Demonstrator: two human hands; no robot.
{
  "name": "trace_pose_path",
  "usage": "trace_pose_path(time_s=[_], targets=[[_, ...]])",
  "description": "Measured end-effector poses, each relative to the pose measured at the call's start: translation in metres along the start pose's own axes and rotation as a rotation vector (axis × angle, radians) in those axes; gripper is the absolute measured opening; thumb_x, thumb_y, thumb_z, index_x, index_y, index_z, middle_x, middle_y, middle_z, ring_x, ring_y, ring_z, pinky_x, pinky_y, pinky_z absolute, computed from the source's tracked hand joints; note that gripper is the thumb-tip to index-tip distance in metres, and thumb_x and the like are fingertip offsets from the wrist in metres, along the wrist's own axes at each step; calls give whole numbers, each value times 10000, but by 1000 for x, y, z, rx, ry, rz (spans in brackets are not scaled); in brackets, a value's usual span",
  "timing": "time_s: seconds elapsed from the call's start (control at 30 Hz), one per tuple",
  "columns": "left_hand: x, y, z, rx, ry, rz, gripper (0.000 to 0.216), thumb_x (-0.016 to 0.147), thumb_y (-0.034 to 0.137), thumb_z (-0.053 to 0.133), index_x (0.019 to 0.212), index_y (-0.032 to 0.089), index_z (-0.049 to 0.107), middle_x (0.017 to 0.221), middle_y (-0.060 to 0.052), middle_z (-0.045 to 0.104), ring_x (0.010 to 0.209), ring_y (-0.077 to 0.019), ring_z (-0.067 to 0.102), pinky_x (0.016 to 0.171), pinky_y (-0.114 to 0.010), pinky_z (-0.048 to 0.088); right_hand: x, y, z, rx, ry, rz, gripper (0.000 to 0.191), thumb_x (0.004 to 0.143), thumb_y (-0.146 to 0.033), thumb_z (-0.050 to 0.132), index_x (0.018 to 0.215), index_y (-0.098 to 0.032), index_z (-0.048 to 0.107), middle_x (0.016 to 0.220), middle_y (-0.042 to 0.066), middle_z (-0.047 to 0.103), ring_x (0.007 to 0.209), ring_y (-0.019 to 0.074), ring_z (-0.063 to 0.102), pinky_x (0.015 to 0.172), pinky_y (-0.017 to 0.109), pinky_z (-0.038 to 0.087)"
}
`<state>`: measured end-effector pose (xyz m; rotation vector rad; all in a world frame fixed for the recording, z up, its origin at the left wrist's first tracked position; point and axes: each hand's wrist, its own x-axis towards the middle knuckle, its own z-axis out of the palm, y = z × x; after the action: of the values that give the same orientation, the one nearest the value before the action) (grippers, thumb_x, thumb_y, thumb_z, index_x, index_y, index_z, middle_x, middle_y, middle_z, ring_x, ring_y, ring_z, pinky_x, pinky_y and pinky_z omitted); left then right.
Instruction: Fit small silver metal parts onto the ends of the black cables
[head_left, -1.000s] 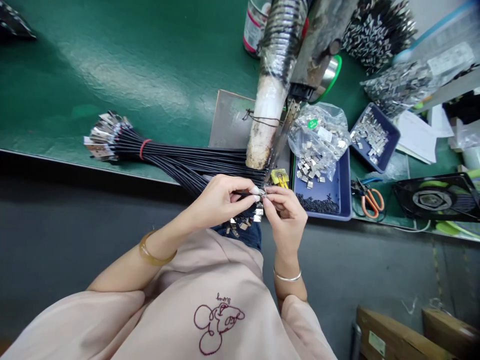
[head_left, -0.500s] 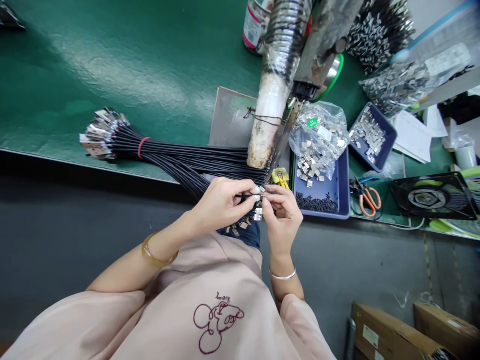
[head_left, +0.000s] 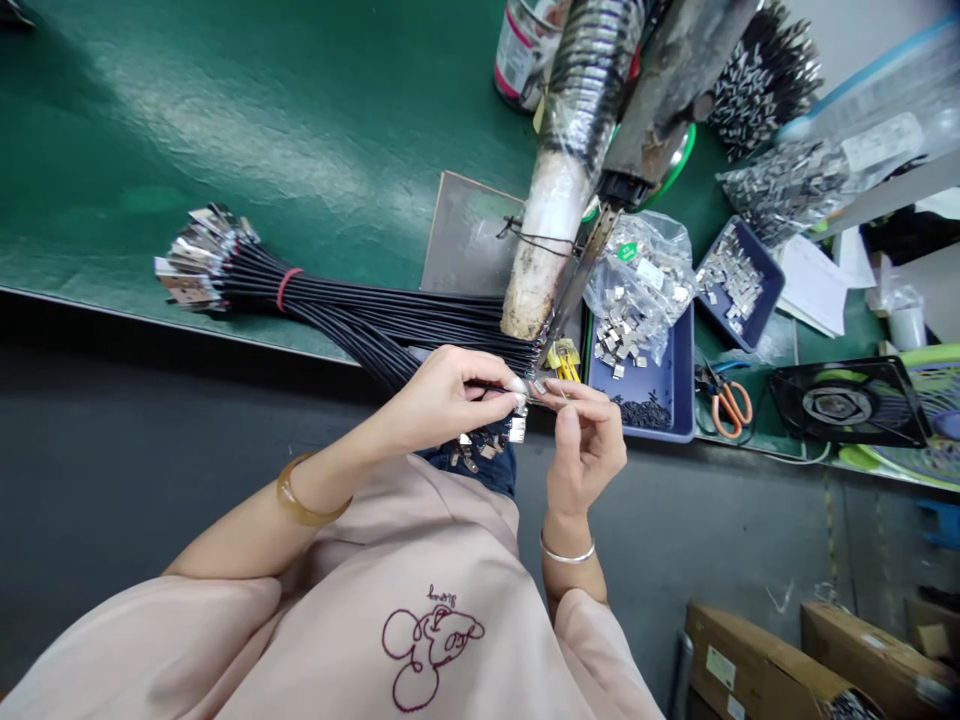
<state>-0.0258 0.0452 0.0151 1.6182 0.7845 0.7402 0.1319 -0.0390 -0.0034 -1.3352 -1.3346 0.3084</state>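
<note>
Just past the bench edge, my left hand (head_left: 457, 400) pinches a black cable (head_left: 487, 388) near its end between thumb and fingers, with white coverings on the fingertips. My right hand (head_left: 585, 430) is close beside it, fingers curled and thumb bent toward them; a thin, small item seems to be between them, too small to name. A small metal connector (head_left: 539, 387) shows at its fingertips. Below hang several cable ends with metal plugs (head_left: 517, 430). Leftward on the bench stretches a bundle of black cables (head_left: 375, 305), tied with a red band (head_left: 286, 288).
A wrapped, ribbed hose (head_left: 536, 240) and a metal bar (head_left: 577, 280) slant down over the cables. On the right are a blue tray (head_left: 682, 400) with metal shells and black bits, a smaller tray (head_left: 769, 285), orange-handled pliers (head_left: 731, 410) and a black fan (head_left: 847, 400).
My right hand has moved slightly right, away from my left hand, and its thumb has drawn back from the cable end. My left hand keeps its pinch in nearly the same place.
</note>
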Motion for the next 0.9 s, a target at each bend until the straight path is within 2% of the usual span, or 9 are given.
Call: trace_pose_path(time_s=[0.07,0.2,0.23,0.4,0.6,0.9], targets=[[1,-1,2,-44,19,-49,122,781,175,638,735,100,722,598,23,548,524,-55,366,483,-186,281,0,0,-1,-62,43,-56,108,924,-129,599,942,-228,637,1011,36,736,926,184,740,797,380,648],[1,-3,5,-70,34,-69,118,776,176,608,706,102,668,591,20,523,542,-65,391,492,-185,300,-1,2,-2,-233,37,-310,228,832,-70,713,986,-232,671,1030,35,756,918,166,740,783,319,645],[1,-3,6,-77,34,-67,130,787,185,600,710,103,666,606,13,536,553,-70,410,500,-187,313,0,3,-2,-235,23,-312,225,838,-73,706,993,-232,668,1023,34,759,918,166,742,785,319,645],[1,-3,8,-66,68,-54,191,843,231,581,735,112,684,673,-16,605,614,-101,508,536,-197,375,5,6,-2,-126,-25,-102,121,890,-113,641,949,-218,631,1021,47,760,947,180,750,816,359,643],[2,0,12,-29,160,-48,214,856,233,582,698,115,667,656,-9,595,605,-97,503,527,-196,373,9,3,-1,-313,-73,-294,190,853,-62,650,912,-238,605,1061,40,777,955,166,755,815,314,630],[5,0,16,-15,253,-29,159,830,219,621,704,139,676,649,-16,638,617,-122,563,543,-211,431,14,6,0,-395,-72,-370,203,863,-76,644,932,-254,575,1057,41,783,949,164,760,804,309,633]])
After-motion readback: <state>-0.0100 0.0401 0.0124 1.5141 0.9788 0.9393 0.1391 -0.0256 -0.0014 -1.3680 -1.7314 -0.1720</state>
